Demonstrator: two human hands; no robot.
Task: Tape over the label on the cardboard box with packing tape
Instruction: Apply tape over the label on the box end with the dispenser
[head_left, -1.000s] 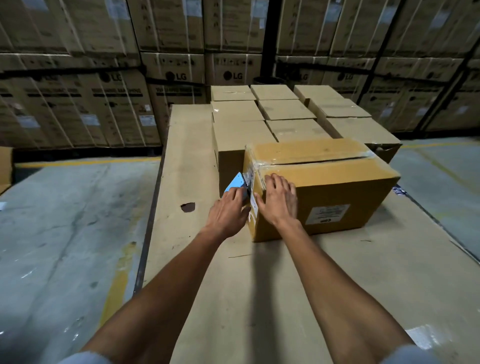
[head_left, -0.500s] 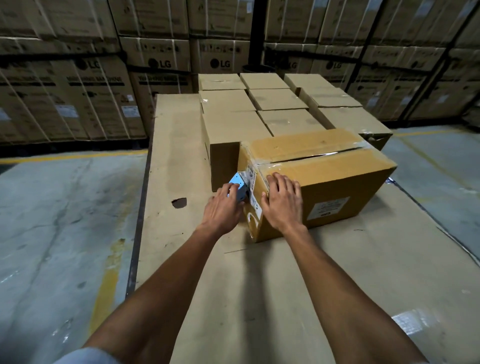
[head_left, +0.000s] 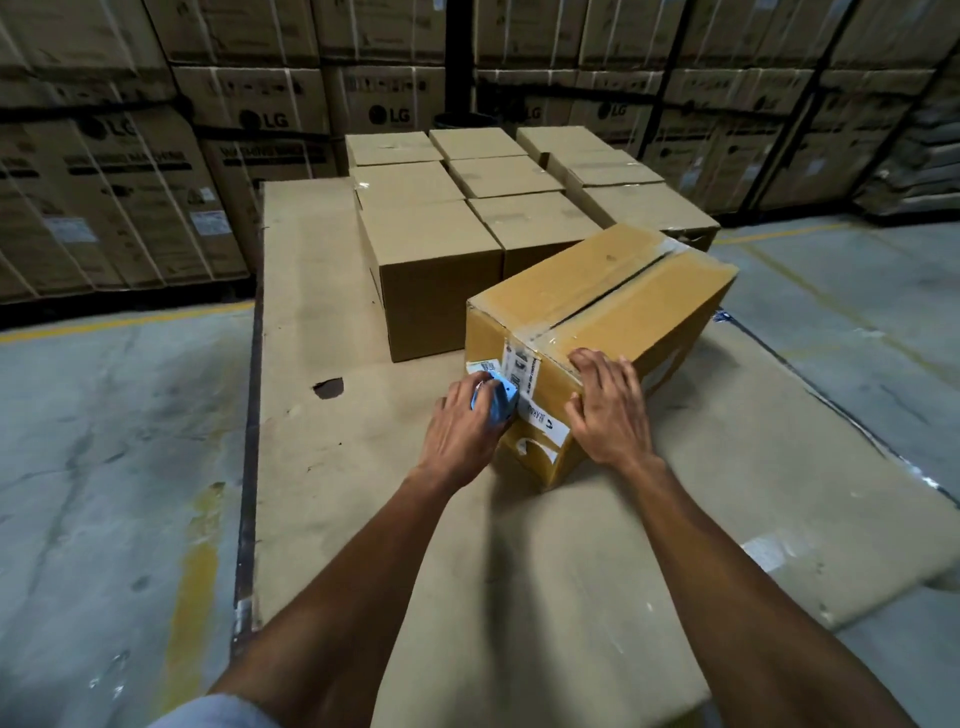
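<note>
A yellowish cardboard box (head_left: 613, 306) lies on a cardboard-covered platform, turned with one end face toward me. On that end face is a white label (head_left: 524, 376) with black print, shiny with clear tape. My left hand (head_left: 460, 426) grips a blue tape dispenser (head_left: 500, 401) and presses it against the label's left side. My right hand (head_left: 610, 402) lies flat over the box's near top corner, to the right of the label, holding the box down.
Several plain brown boxes (head_left: 431, 265) stand in rows just behind the box. The platform's cardboard cover (head_left: 332, 312) has a dark hole (head_left: 328, 388) to the left. Concrete floor (head_left: 104, 467) lies on both sides. Stacked large cartons (head_left: 130, 197) wall off the back.
The box has rotated so its labelled end faces me more squarely. My left hand with the dispenser has shifted down along the label. My right hand stayed on the box's corner.
</note>
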